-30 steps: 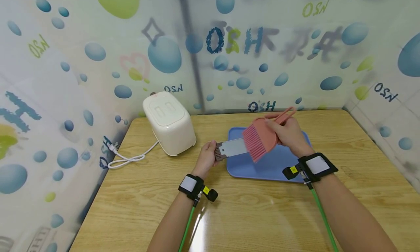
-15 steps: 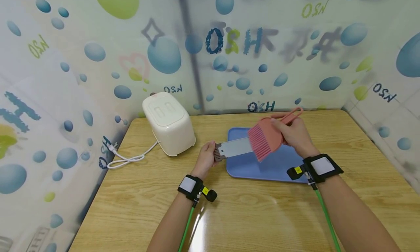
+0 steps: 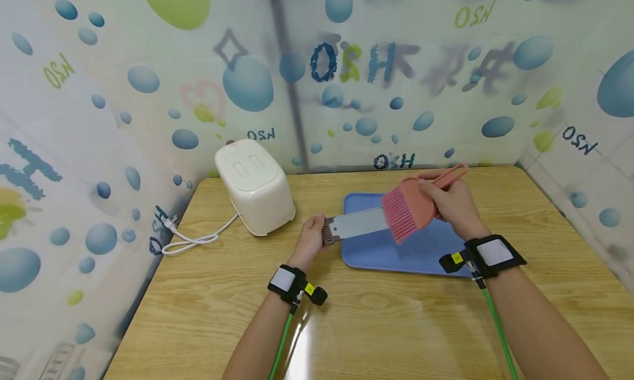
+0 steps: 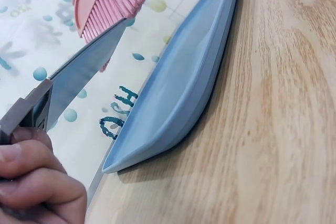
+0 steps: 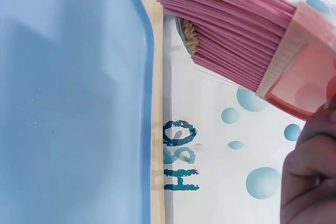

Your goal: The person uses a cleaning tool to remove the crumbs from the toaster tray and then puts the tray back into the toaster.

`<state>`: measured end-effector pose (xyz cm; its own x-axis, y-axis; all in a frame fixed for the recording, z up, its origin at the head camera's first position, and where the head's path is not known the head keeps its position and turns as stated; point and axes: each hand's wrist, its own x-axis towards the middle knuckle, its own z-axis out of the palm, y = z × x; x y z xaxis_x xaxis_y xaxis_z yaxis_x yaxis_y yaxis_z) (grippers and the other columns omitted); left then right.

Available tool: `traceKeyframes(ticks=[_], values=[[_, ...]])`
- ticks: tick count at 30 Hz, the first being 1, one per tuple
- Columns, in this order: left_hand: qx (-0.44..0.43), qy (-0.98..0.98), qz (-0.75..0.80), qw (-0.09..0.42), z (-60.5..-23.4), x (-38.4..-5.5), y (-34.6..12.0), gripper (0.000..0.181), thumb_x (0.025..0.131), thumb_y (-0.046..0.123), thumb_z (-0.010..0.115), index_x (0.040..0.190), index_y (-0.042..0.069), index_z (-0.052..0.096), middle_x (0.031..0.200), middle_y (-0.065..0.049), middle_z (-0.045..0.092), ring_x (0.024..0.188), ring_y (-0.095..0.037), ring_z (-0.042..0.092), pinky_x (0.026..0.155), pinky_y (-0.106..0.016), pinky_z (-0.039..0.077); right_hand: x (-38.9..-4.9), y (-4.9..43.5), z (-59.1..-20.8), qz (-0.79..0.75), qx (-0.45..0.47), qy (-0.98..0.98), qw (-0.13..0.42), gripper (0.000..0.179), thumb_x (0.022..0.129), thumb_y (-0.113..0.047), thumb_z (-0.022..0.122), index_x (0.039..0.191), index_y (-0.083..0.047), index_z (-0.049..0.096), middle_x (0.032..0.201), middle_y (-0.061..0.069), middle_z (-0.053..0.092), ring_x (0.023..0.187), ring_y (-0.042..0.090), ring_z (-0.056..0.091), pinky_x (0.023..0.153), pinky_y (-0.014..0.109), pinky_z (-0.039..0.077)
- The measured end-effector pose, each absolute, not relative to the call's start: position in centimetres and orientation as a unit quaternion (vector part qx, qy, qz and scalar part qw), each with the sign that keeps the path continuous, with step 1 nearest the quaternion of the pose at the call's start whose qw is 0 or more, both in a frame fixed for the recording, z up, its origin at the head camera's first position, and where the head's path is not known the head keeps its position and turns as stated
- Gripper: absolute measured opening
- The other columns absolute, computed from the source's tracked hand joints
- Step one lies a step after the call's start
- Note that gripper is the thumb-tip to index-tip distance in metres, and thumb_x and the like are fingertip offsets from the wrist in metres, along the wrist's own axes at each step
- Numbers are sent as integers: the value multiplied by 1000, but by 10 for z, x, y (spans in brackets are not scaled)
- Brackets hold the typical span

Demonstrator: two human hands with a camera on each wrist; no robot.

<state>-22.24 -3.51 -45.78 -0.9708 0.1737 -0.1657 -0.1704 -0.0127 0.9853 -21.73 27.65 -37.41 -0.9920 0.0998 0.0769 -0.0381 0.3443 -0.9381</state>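
My left hand [image 3: 309,241] grips the grey-brown end of a flat metal crumb tray [image 3: 361,222], held at a tilt over the left side of a blue tray [image 3: 366,259]. By its handle, a pink brush [image 3: 416,204] is held in my right hand [image 3: 459,208]. Its bristles [image 4: 113,6] lie across the crumb tray's far end. A small clump of tan crumbs [image 5: 189,35] shows among the bristles in the right wrist view. Tiny pale specks [image 5: 35,111] dot the blue tray below.
A cream toaster [image 3: 260,187] stands at the back left of the wooden table [image 3: 223,303]. Its white cord [image 3: 198,240] is looped beside it, the plug near the table's left edge. A patterned curtain-like wall [image 3: 337,121] closes off the back and sides.
My right hand has moved to the right with the brush, drawing its bristles along the crumb tray toward the far end. My left hand and the crumb tray stay almost still.
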Motion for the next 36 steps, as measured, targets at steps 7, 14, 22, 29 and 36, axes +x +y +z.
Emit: traceKeyframes(ticks=[7,14,22,29,36], values=[[2,698,705,127,-458,-221,-35,45,114,33,29,118,-2,56,82,-3,56,56,-10,43,50,-21,32,-215,282,-376,569,-33,-820,62,57,101,-43,62,140,-2,54,73,-9,64,46,9,48,41,26,39],[2,698,704,129,-458,-221,-35,46,113,36,30,120,-2,56,84,-4,56,57,-10,43,51,-21,33,-215,288,-377,560,-35,-825,68,56,101,-44,61,140,-3,54,72,-7,63,46,11,47,40,27,38],[-4,695,709,122,-462,-222,-38,44,113,34,33,119,-2,57,83,-5,57,55,-10,43,50,-21,34,-216,295,-375,566,-42,-819,81,51,101,-42,62,135,-4,58,67,-7,61,44,10,47,39,26,37],[0,702,702,123,-463,-222,-39,44,113,36,33,118,-1,56,83,-4,58,56,-10,44,50,-21,34,-217,297,-365,574,-38,-811,110,43,101,-39,62,130,-8,60,67,-7,61,44,10,47,39,26,37],[-1,699,704,123,-461,-222,-39,42,114,32,32,120,-2,56,81,-4,56,54,-10,43,49,-21,33,-217,289,-349,577,-26,-806,130,51,101,-40,63,137,-5,59,75,-9,67,45,10,50,40,25,38]])
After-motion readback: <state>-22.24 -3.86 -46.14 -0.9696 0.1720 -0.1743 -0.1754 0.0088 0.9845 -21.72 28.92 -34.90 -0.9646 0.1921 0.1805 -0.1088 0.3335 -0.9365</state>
